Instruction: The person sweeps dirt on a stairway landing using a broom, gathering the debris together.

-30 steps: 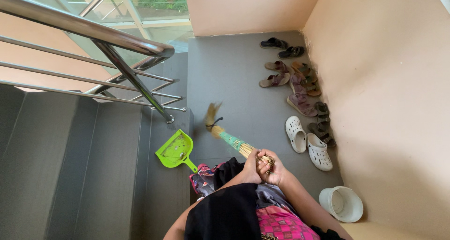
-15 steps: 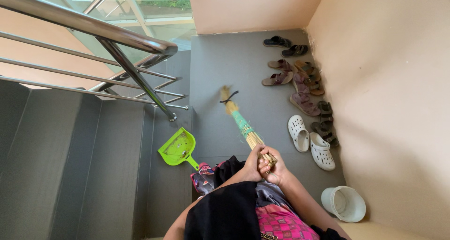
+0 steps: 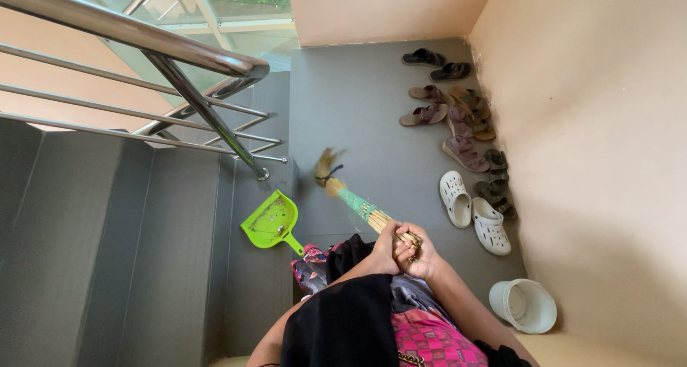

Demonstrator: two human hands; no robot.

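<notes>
**Broom head swung back left, toward the dustpan**

Left of centre: green dustpan (image 3: 270, 222) lies on the grey step below the steel railing post (image 3: 207, 116), with specks of debris in its tray. It has not shifted over the last second.

Centre: half a second ago the bristle tip stood farther up the frame, over the middle of the landing floor (image 3: 358, 102); now the tip of the stick broom (image 3: 351, 199) is lower and to the left, blurred, close to the dustpan's upper right. I judge this to be a sweep stroke pulling dirt toward the pan.

My left hand (image 3: 384, 251) and right hand (image 3: 415, 256) are both clenched around the broom's butt end, touching each other.

Right: sandals and white clogs (image 3: 472, 213) along the wall, white bucket (image 3: 523, 305) at lower right, all unmoved.
</notes>
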